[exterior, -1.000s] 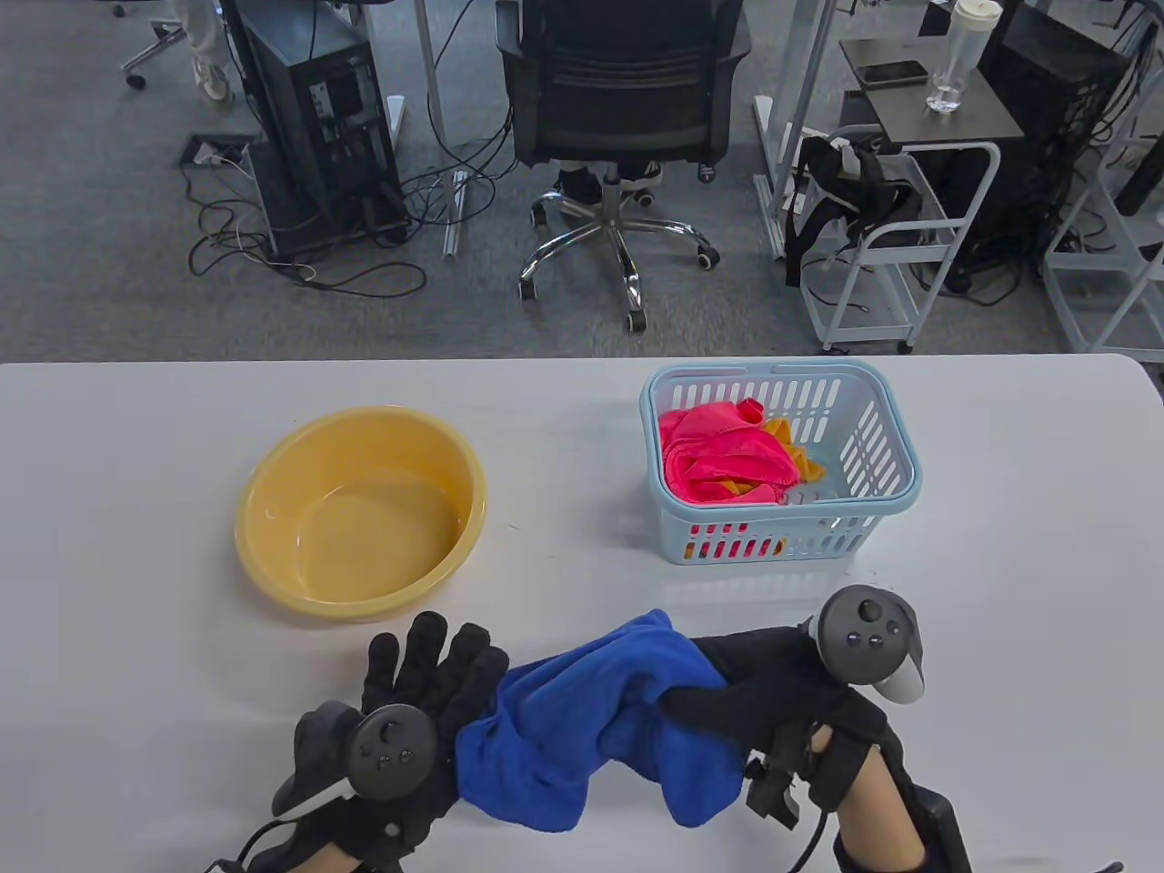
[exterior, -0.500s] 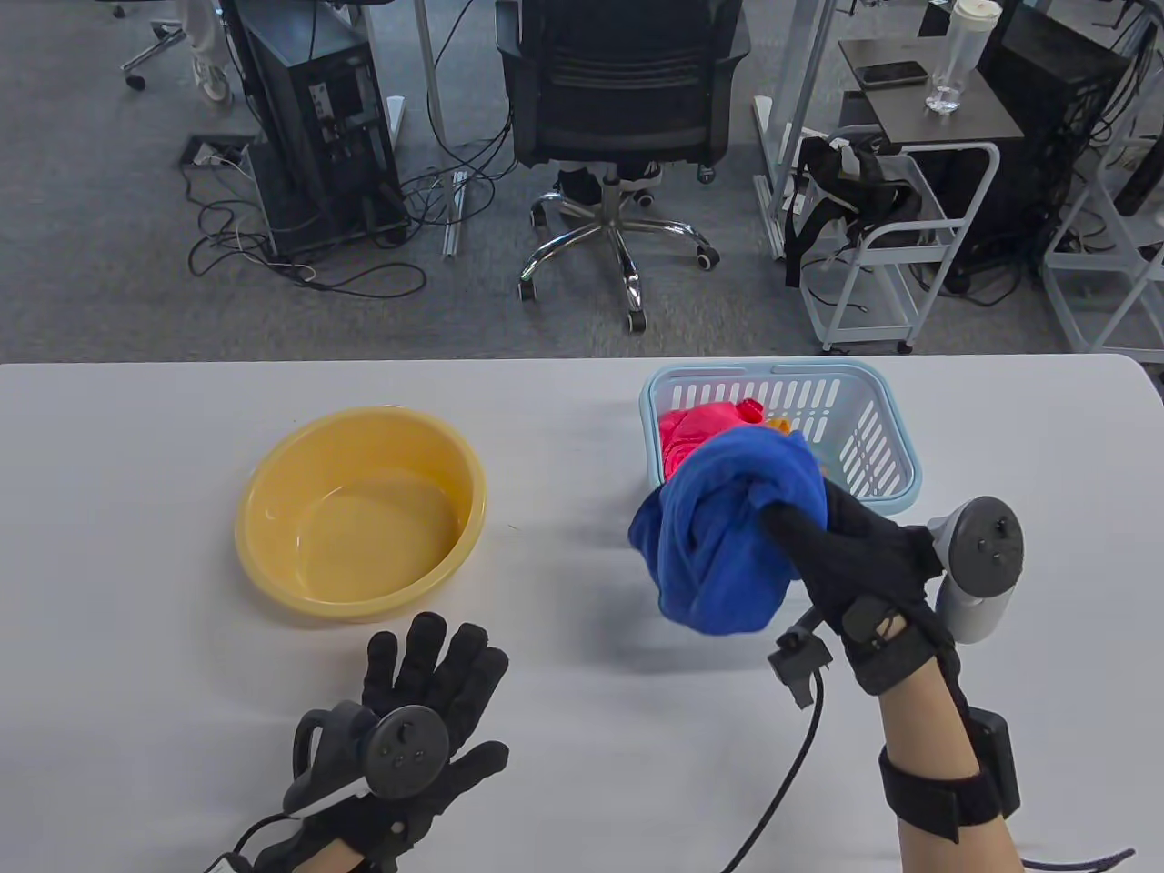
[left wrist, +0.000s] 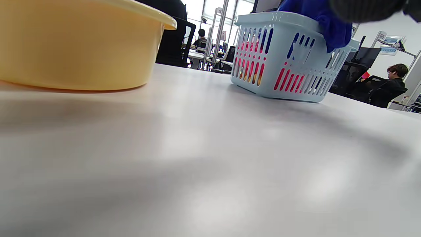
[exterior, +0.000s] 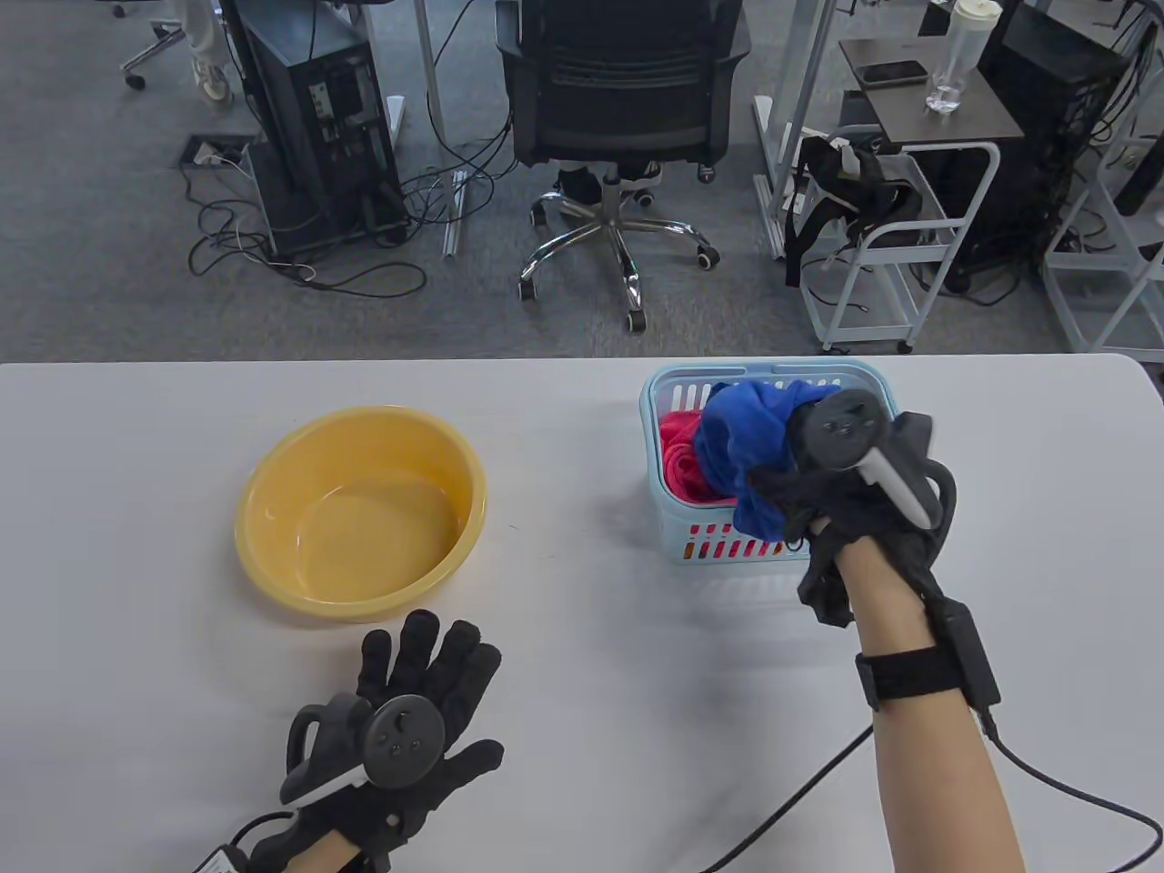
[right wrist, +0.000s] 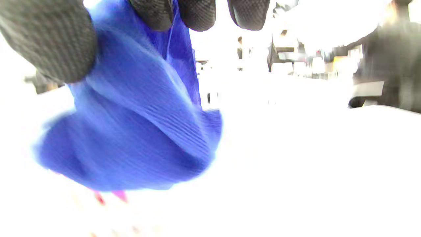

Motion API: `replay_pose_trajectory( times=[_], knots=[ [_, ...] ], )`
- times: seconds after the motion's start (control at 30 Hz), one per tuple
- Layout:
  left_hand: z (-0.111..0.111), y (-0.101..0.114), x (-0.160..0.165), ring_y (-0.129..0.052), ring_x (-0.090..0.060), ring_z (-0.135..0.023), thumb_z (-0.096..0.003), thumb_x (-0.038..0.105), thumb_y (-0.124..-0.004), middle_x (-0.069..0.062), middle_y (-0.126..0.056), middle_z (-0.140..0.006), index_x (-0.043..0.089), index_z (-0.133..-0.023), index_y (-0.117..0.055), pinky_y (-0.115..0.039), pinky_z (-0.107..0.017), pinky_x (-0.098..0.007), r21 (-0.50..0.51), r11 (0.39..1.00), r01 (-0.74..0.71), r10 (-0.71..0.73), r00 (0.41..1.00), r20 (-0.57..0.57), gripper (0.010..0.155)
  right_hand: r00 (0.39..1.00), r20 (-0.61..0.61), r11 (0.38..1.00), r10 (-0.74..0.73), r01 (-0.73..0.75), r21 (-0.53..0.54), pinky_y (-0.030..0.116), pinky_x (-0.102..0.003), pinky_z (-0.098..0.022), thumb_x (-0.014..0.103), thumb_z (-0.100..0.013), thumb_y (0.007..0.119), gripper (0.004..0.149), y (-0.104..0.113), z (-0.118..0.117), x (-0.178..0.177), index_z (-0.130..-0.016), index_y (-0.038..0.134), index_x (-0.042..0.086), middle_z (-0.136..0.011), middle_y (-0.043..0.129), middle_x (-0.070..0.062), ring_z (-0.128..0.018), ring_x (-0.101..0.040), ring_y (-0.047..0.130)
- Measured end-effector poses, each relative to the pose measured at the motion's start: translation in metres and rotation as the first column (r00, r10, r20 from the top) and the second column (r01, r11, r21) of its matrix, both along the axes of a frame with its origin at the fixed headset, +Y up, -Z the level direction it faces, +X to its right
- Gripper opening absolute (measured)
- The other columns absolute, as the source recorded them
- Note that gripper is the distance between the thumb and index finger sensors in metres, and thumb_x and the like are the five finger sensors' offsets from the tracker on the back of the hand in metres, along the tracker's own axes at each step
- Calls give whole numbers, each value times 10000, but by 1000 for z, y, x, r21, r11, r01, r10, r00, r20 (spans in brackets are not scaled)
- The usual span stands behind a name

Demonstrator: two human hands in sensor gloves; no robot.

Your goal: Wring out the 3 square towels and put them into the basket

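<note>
My right hand (exterior: pixel 818 482) grips the bunched blue towel (exterior: pixel 746 446) and holds it over the light blue basket (exterior: pixel 664 527), at the basket's front right. In the right wrist view the blue towel (right wrist: pixel 138 131) hangs from my gloved fingers (right wrist: pixel 197 13). A pink towel (exterior: pixel 677 464) lies inside the basket; the orange one is hidden in the table view and shows only through the basket (left wrist: pixel 283 56) slots in the left wrist view. My left hand (exterior: pixel 418 691) lies flat on the table with fingers spread, holding nothing, below the yellow basin (exterior: pixel 359 509).
The yellow basin (left wrist: pixel 65 42) stands left of the middle of the white table (exterior: pixel 582 655). A black cable (exterior: pixel 1073 800) trails from my right forearm across the table's front right. Beyond the table's far edge are an office chair (exterior: pixel 618 109) and a cart (exterior: pixel 900 245).
My right hand carried the blue towel from the table's front, away from the left hand, up and over the basket. The left hand let go of the towel and stayed flat.
</note>
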State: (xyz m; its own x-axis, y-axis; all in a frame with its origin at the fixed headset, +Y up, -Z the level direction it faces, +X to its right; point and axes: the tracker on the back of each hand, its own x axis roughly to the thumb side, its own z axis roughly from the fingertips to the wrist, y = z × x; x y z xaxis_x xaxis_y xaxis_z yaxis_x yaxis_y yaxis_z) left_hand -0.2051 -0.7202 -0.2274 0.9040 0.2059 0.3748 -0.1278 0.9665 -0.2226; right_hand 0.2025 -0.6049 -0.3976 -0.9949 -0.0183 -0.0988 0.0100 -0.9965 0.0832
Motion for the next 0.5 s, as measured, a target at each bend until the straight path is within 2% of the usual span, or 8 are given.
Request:
replay_pose_trajectory(
  times=[0.07, 0.23, 0.5],
  knots=[
    [0, 2, -2, 215, -186, -1068, -466, 749, -611, 205, 15, -1163, 489, -1036, -1, 116, -780, -507, 0, 1000, -13, 13, 1000, -7, 874, 995, -93, 992, -46, 56, 109, 103, -681, -750, 621, -500, 754, 853, -5, 12, -9, -1148, 315, 279, -1213, 243, -38, -1107, -466, 292],
    [-1, 1, -3, 223, -184, -1062, -465, 749, -611, 207, 21, -1159, 490, -1033, 0, 126, -773, -505, -7, 1000, -7, 7, 1000, -8, 874, 923, -299, 927, -243, 312, 208, 113, -679, -750, 596, -521, 743, 809, -7, 56, -23, -1149, 348, 274, -1213, 247, -37, -1109, -462, 276],
    [1, 2, -2, 229, -181, -1060, -465, 751, -609, 206, 25, -1159, 491, -1033, 4, 131, -771, -504, 10, 1000, -10, 10, 1000, -13, 876, 829, -506, 890, -235, 394, 232, 129, -682, -747, 595, -527, 726, 788, -14, 121, -45, -1147, 370, 264, -1215, 273, -34, -1109, -463, 286]
  ],
)
